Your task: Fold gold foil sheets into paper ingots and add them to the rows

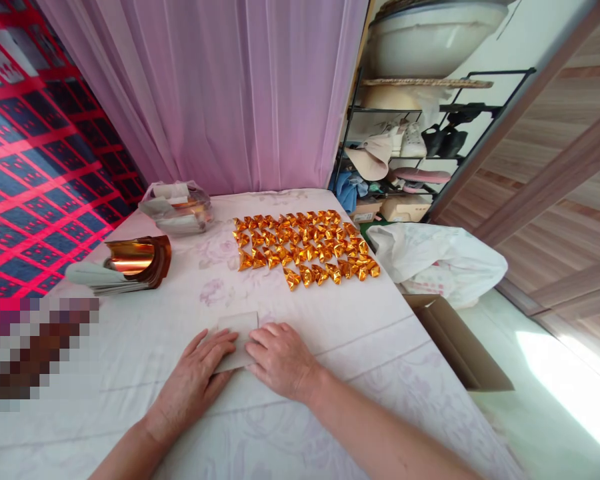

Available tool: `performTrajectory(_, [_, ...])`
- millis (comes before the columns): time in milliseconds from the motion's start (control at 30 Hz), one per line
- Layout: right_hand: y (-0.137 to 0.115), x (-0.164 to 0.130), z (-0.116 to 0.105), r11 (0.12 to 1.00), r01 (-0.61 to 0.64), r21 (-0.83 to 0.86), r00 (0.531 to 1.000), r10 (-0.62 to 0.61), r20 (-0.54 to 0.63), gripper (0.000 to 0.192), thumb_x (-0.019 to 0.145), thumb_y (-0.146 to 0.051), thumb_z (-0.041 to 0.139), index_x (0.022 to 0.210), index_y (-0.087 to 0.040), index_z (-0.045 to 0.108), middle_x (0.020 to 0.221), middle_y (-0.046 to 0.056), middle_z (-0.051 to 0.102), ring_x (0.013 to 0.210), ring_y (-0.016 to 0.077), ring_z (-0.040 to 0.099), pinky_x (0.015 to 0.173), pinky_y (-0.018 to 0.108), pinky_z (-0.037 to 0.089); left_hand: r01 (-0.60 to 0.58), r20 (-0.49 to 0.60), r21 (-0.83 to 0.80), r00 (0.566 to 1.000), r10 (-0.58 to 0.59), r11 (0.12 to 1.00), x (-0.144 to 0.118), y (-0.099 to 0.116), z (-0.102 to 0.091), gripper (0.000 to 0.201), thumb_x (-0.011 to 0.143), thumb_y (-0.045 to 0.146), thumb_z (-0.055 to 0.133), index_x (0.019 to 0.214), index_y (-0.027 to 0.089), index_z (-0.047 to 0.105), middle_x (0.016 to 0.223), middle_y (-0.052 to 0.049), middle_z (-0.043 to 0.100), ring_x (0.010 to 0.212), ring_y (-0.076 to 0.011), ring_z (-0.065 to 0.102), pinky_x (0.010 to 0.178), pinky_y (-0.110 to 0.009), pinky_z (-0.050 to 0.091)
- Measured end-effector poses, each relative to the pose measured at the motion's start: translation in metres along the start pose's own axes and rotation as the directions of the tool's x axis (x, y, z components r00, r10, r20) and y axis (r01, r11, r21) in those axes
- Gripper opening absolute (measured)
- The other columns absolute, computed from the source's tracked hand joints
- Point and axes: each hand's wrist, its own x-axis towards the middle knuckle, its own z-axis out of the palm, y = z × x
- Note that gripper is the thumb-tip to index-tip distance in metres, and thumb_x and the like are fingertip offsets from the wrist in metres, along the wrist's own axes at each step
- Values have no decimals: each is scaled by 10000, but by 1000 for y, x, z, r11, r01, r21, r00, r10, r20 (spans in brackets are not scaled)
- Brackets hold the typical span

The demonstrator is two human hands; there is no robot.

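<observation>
Both hands are at the paper (245,324) on the cloth (130,427). The left hand (197,373) comes in from the paper's left, palm down, fingers close together and slightly bent, tips on it, with the thumb near its near edge. The right hand (283,360) is at its right, back up, fingers half curled, tips at that edge. From here I can't tell whether either one pinches the paper or just presses it. Both forearms slant in from the near side, the right lying more sideways. Beyond the paper sit rows of gold pieces (307,253); farther left of it, a curled stack (135,259).
</observation>
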Motion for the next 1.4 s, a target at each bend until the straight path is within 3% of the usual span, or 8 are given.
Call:
performTrajectory(233, [-1,-5,3,990,-35,137,999,39,-34,246,859,-420,701,972,-215,625,1094,53,669,1047,228,560,852,376,443,-14,21,-46,1000,15,999,-6,-15,-6,219,914,258,541,1108,249,641,1250,-62,686,1209,-233,611,1098,-500,411])
performTrajectory(533, [4,-11,4,971,-36,237,994,59,-91,112,917,-281,593,984,-224,663,1207,73,679,1120,231,576,935,401,451,22,63,-173,998,-11,985,-1,-7,-16,124,921,316,582,969,223,648,1236,-81,688,1215,-241,601,1097,-501,411])
performTrajectory(733, [0,-12,4,966,-90,243,985,123,-123,190,964,-268,510,951,-225,695,1158,63,705,1094,230,601,929,414,466,62,42,-236,998,-54,970,1,-4,-13,123,963,293,528,948,231,634,1188,-56,709,1185,-228,619,1090,-509,414])
performTrajectory(833, [-5,-10,6,952,-173,254,968,211,-133,202,962,-264,507,916,-229,700,1115,62,717,1056,228,616,916,419,471,91,23,-276,996,-88,957,2,-3,-12,135,978,297,500,982,227,616,1148,-58,719,1129,-211,649,1083,-494,430])
performTrajectory(1000, [-11,-5,11,933,-263,244,931,313,-191,200,949,-259,517,858,-215,689,1033,68,714,982,226,624,857,402,483,107,-39,-268,992,-121,957,2,-3,-7,268,988,248,460,1247,213,519,1104,-70,722,1085,-202,669,1062,-481,466])
performTrajectory(1133, [-12,-1,13,924,-300,238,913,350,-209,206,947,-262,513,837,-221,682,986,67,700,940,216,613,835,386,485,29,-74,-161,996,-41,987,-1,-2,-7,416,985,129,389,1384,224,451,1242,-105,661,1144,-206,637,1035,-467,492])
performTrajectory(1267, [-12,0,13,928,-287,237,912,341,-228,185,937,-238,527,830,-219,675,973,58,690,923,209,603,819,381,486,-35,-70,11,997,35,999,-4,10,-12,437,972,97,399,1362,244,531,1410,-103,546,1347,-271,474,1088,-508,435])
performTrajectory(1400, [-12,0,12,930,-266,252,913,327,-243,151,928,-215,545,839,-211,667,980,58,685,928,212,601,806,384,488,-172,-53,0,984,172,985,-6,30,-16,397,992,109,404,1365,146,534,1378,-56,597,1380,-212,434,1170,-400,365])
